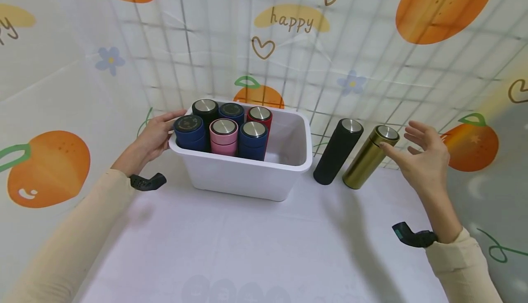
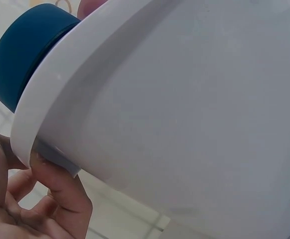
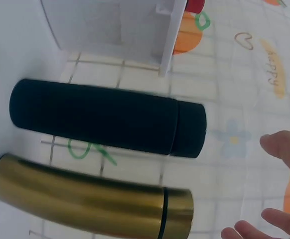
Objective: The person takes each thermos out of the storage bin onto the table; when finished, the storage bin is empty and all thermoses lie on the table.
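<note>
At the left end of the white plastic bin (image 1: 243,174), my left hand (image 1: 154,135) grips the rim; up close in the left wrist view, curled fingers (image 2: 60,186) hook under the lip. Several thermos bottles stand upright in the bin's left part: a pink bottle (image 1: 224,140), a red bottle (image 1: 264,116), a black bottle (image 1: 205,108) and blue bottles, one being (image 1: 252,142). Right of the bin, a black thermos (image 1: 336,154) and a gold thermos (image 1: 365,163) stand on the table. My right hand (image 1: 426,161) hovers beside the gold thermos's lid, fingers spread, holding nothing.
The white-covered table (image 1: 247,248) extends in front of the bin. Behind it, a wire grid (image 1: 185,30) shows through a printed cloth with oranges and hearts. The bin's right part shows its bare inner wall (image 1: 293,131).
</note>
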`<state>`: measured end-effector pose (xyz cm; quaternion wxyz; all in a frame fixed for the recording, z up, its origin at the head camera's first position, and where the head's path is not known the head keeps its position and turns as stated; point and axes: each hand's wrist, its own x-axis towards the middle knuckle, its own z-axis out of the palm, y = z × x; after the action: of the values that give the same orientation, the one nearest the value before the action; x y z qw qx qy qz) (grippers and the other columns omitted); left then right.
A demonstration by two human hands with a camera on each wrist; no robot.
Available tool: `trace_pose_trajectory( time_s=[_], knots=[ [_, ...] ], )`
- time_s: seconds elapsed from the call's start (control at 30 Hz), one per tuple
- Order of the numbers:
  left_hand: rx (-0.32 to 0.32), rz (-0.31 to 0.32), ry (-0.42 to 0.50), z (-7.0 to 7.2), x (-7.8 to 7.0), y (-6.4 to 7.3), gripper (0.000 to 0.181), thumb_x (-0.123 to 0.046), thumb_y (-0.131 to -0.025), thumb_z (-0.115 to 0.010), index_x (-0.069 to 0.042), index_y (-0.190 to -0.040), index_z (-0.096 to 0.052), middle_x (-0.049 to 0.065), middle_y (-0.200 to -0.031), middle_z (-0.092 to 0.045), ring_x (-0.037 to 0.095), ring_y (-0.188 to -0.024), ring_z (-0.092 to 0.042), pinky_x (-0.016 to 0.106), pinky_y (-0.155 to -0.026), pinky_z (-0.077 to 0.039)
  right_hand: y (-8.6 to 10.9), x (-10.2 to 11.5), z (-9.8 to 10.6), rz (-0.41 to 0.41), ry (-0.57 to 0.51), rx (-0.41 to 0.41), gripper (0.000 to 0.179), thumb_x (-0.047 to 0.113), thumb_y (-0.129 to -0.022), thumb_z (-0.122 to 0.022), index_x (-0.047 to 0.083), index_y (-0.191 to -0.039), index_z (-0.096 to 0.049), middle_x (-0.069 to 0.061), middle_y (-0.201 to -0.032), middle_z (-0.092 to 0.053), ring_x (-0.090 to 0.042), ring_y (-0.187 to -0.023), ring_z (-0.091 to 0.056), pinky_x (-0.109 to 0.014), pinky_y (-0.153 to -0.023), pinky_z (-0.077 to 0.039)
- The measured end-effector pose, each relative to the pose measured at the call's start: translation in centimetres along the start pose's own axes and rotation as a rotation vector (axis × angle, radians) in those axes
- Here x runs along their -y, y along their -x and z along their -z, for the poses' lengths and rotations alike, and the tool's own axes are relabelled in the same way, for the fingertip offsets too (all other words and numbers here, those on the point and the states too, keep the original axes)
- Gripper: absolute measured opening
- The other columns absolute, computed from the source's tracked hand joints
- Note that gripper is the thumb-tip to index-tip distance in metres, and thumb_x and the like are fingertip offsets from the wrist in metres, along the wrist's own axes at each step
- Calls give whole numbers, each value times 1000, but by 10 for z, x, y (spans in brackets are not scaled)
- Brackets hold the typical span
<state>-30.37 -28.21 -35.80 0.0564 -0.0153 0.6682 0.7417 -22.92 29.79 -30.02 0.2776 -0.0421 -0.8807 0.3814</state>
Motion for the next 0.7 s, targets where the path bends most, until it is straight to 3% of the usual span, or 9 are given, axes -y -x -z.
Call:
trace_pose_trajectory(
  time_s=[0.2,0.43,0.7],
  knots=[
    [15,0,24,1,0,1,51,-18,-108,-46,-12,-157,-34,2,-113,-60,14,-83,-71,31,-65,-60,8,12,-5,65,-28,-9,75,28,-80,-87,18,-145,-52,0,-141,-57,-20,-126,-55,-33,-105,-46],
    [-10,-6,-49,1,1,2,48,-20,-109,-42,-14,-157,-34,6,-122,-54,11,-85,-70,30,-69,-60,12,23,-11,132,-42,-9,73,27,-79,-88,14,-142,-54,-2,-136,-59,-20,-124,-56,-30,-102,-48],
    [7,5,24,1,0,2,50,-17,-108,-44,-12,-157,-34,4,-116,-57,14,-83,-71,32,-66,-60,16,29,-20,188,-62,1,73,23,-78,-89,14,-141,-54,-4,-134,-60,-21,-122,-57,-32,-101,-49]
  ],
)
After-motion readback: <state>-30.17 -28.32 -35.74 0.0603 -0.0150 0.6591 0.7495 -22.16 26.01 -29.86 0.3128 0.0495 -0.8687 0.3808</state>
